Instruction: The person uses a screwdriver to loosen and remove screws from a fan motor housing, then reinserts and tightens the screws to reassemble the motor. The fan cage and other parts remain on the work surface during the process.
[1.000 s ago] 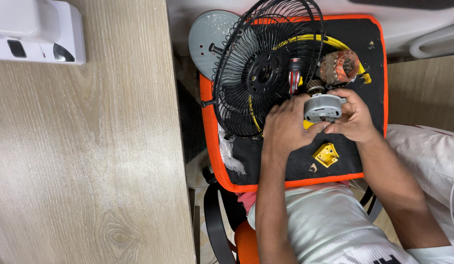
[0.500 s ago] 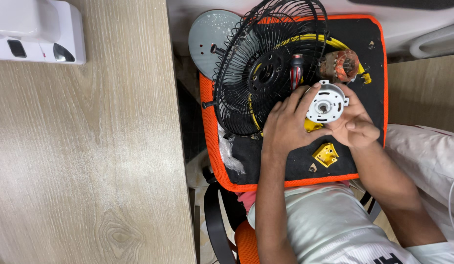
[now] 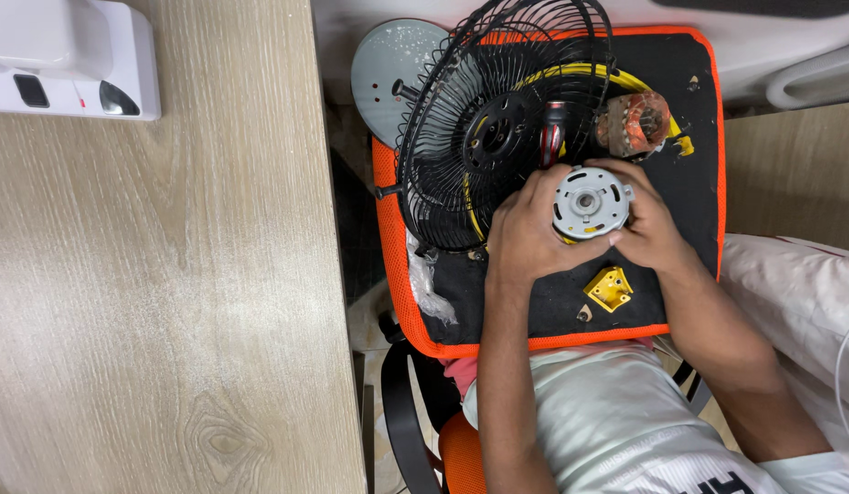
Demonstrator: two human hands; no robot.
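Both hands, left hand [image 3: 525, 233] and right hand [image 3: 651, 229], clamp a round silver motor housing [image 3: 589, 202] above the black-and-orange seat cushion [image 3: 689, 137]. If the grip loosens, I judge it could drop onto the yellow bracket [image 3: 609, 287] or knock the black fan guard [image 3: 488, 128] just left.

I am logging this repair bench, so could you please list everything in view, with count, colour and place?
Motor housing: one, silver-grey, round, held between both hands.
Fan guard: one, black wire, on the pad's left part.
Work pad: one, black with orange rim, on the lap.
Copper-wound motor part: one, copper, upper right of pad.
Yellow ring: one, partly under the guard.
Yellow bracket: one, lower pad.
Grey disc: one, above the pad's left corner.
White device: one, on the wooden table.
Left hand: grips the housing's left side.
Right hand: grips its right side.
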